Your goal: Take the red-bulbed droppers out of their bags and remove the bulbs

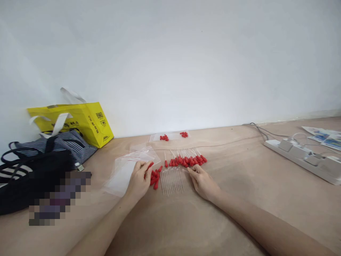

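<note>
My left hand (140, 179) is closed in a pinch on a red rubber dropper bulb (150, 165), just above a small heap of loose red bulbs (154, 179). In my right hand (202, 181) the thumb and forefinger pinch a thin clear dropper tube (184, 170), its tip pointing left. Between the hands lies a row of bare clear tubes (172, 182), side by side. Beyond them rests a row of droppers with red bulbs (186, 161), bulbs toward me and tubes pointing away.
Clear zip bags (125, 165) lie left of the droppers. Near the wall another clear bag (174, 136) has red bulbs on it or in it. A yellow bag (93, 121) and dark cloth bags (53, 163) stand left. At right are a power strip (301, 160) and printed paper (325, 137).
</note>
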The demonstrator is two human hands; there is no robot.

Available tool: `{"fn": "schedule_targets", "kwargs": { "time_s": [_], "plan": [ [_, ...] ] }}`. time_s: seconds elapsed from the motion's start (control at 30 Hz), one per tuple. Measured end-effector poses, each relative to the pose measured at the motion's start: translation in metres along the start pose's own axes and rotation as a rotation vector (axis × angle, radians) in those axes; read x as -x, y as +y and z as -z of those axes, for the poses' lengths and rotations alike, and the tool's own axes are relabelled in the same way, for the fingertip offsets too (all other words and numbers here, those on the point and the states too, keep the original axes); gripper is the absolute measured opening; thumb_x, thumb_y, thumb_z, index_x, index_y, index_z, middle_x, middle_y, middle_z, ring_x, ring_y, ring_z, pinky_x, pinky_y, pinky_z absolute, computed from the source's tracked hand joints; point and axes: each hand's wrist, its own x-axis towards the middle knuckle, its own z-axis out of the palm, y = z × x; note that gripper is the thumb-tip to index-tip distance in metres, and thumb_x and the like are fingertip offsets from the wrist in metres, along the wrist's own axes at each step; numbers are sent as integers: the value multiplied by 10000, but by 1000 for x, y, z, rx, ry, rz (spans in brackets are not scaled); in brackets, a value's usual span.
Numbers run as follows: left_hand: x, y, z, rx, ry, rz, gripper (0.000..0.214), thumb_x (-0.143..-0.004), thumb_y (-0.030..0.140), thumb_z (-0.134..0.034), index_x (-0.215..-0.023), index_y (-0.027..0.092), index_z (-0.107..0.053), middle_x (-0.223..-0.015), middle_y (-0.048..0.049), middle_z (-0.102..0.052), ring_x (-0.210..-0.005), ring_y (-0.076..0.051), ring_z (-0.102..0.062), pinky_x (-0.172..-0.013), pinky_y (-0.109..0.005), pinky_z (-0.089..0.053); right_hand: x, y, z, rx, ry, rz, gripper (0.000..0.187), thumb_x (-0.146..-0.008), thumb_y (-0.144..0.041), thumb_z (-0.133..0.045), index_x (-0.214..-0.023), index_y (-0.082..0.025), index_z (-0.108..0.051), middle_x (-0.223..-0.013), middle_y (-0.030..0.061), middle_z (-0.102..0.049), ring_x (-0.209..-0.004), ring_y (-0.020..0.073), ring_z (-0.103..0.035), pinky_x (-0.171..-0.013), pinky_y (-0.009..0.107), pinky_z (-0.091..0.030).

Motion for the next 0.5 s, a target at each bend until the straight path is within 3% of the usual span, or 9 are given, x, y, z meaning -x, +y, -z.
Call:
{"fn": "schedule_targets", "kwargs": {
  "time_s": [0.2, 0.37, 0.5],
  "plan": [
    [-11, -23, 14, 137, -181, 392, 279, -687, 329, -481, -917, 175, -515, -659, 16, -539, -557, -124, -541, -542, -243, -470, -4, -9, -6, -124, 31, -18, 264, -790, -27, -355, -935, -146, -541, -815, 61, -489, -694, 129, -528, -620, 227, -470],
    [-9, -24, 10, 183, -241, 387, 263, -642, 410, -540, -763, 179, -510, -681, -1, -578, -605, -134, -553, -572, -248, -462, -4, -19, 0, -244, 50, -36, 122, -804, -129, -431, -831, -165, -544, -812, 55, -503, -702, 135, -542, -634, 249, -482],
    [-9, -19, 12, 146, -283, 369, 281, -661, 452, -523, -746, 184, -519, -676, 1, -591, -601, -134, -551, -568, -240, -445, -4, -22, 5, -319, 39, -59, 132, -818, -156, -430, -833, -165, -560, -800, 54, -526, -715, 134, -554, -652, 247, -482]
  ]
}}
